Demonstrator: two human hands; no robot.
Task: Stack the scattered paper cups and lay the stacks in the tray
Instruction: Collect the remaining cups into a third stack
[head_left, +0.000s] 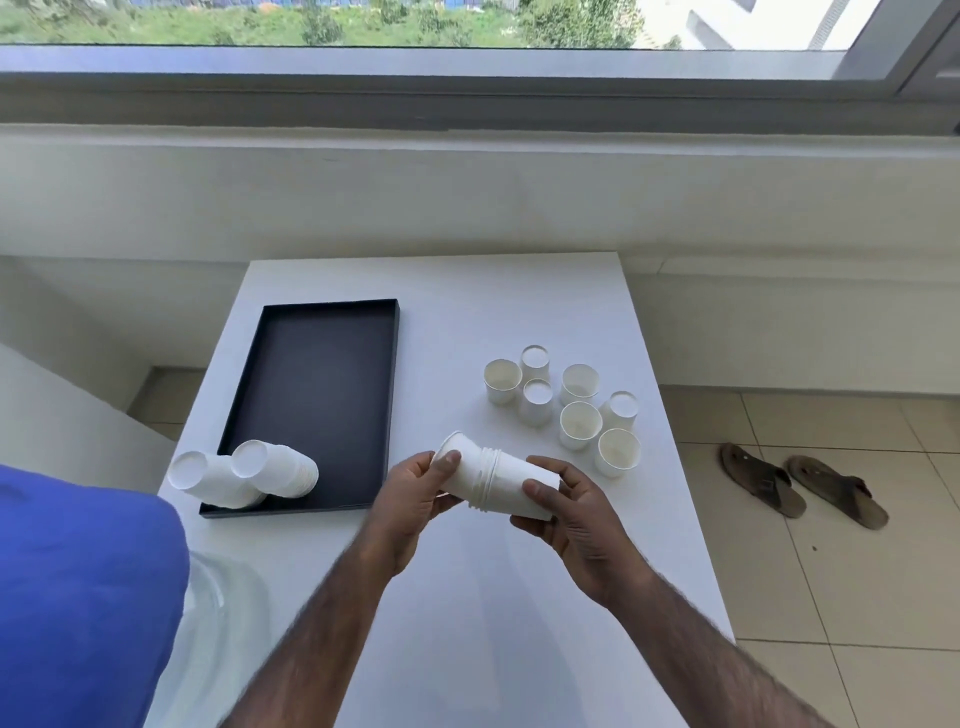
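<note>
Both hands hold a short stack of white paper cups (493, 480) sideways above the white table (467, 597). My left hand (415, 493) grips its narrow bottom end, thumb on the base. My right hand (566, 506) grips the wide end, fingers curled around the outer cup. Several loose cups (571, 405) stand in a cluster at the right, some upright, some upside down. A black tray (317, 384) lies at the left. Two stacks of cups (249, 475) lie on their sides at its near end.
The table's right edge drops to a tiled floor where a pair of brown sandals (800, 483) lies. A low white wall and a window run behind the table. A blue garment (78, 597) fills the lower left.
</note>
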